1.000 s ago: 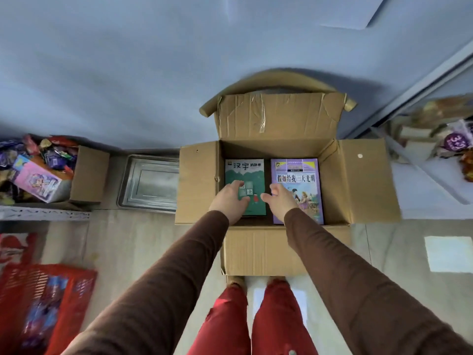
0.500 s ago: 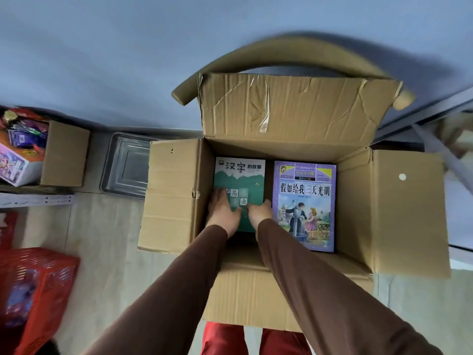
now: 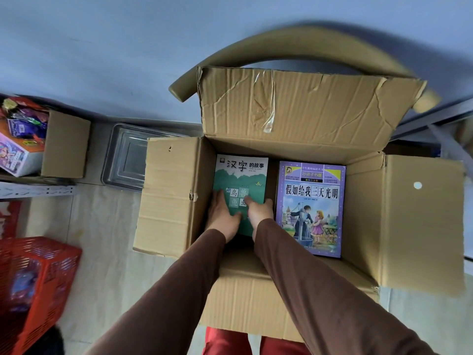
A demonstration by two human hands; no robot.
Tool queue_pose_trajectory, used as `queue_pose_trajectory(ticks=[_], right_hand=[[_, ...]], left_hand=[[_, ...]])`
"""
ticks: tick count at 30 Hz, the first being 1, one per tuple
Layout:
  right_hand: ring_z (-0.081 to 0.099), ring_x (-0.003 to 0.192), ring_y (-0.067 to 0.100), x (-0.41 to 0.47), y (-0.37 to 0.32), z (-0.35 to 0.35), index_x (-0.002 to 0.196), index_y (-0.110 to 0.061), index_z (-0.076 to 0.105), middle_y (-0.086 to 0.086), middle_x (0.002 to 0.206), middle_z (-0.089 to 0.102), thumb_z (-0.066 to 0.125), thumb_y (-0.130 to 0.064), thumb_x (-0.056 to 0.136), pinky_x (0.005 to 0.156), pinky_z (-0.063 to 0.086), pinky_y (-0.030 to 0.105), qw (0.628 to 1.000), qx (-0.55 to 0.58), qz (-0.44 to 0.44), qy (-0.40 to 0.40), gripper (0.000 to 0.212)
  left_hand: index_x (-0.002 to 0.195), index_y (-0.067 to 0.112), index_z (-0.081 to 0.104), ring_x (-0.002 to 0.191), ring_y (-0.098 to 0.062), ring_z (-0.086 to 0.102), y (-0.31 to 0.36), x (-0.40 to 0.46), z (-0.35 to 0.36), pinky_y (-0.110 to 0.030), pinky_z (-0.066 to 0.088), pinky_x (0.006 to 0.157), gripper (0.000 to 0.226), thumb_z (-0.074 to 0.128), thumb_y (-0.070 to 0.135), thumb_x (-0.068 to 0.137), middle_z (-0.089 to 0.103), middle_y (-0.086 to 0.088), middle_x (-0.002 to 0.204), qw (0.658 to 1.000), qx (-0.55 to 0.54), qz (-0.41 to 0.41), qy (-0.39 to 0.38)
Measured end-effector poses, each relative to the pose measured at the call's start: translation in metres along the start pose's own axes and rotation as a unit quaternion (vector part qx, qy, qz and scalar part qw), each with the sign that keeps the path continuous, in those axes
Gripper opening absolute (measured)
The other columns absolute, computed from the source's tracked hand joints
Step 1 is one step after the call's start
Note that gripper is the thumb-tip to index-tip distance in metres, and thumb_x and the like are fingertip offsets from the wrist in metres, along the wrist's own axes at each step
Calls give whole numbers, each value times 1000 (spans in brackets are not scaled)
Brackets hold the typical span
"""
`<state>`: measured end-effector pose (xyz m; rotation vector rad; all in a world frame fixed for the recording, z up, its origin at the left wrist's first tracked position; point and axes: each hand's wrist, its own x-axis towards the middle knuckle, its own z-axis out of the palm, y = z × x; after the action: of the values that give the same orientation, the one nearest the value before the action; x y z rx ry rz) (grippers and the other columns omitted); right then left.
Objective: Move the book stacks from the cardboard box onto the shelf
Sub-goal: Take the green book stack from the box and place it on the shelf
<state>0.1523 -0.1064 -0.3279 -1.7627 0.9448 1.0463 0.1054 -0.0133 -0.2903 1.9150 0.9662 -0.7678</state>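
A person in brown sleeves is reaching both arms down into an open cardboard box [image 3: 166,196] that is sitting on the floor with its flaps folded outward. Two book stacks are lying side by side inside it: a green book stack [image 3: 240,180] on the left and a purple book stack [image 3: 311,201] on the right, with a narrow gap between them. The left hand [image 3: 223,215] is lying on the green cover at its lower left edge, fingers spread flat and pointing away from the person. The right hand [image 3: 259,211] is resting at the lower right edge of the same stack, beside the gap, with its fingers curled downward; whether they are gripping the side of the stack cannot be told. The purple stack is lying untouched. To the left of the box a metal tray [image 3: 122,160] is lying on the floor, a smaller box of colourful packets [image 3: 64,144] is sitting further left, and a red basket [image 3: 33,283] is standing near the bottom left corner.
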Motion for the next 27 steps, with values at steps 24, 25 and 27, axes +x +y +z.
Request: queue_pose_trajectory(ticks=[24,25,27], right_hand=[[71,88,29,-10,-3,-30,98,-15,66,9,98,73,72,-9,89,82,61,46,981,133,-45,-132,12],[71,96,32,-9,-3,-31,97,-15,67,11,103,74,73,-11,88,91,58,52,984,122,-51,-123,11],[70,104,34,-6,-2,-33,102,-12,69,13,110,74,74,-14,88,96,54,56,988,99,-61,-101,16]], left_hand=[[148,12,35,117,-13,49,8,-16,-7,-21,36,92,63,62,8,92,50,-4,137,985,-166,9,34],[149,12,34,117,-14,49,9,-15,-8,-22,37,93,64,62,9,92,51,-5,139,984,-172,4,33],[151,14,31,125,-19,51,9,-11,-6,-26,41,98,68,63,11,91,49,-5,144,983,-180,-7,34]])
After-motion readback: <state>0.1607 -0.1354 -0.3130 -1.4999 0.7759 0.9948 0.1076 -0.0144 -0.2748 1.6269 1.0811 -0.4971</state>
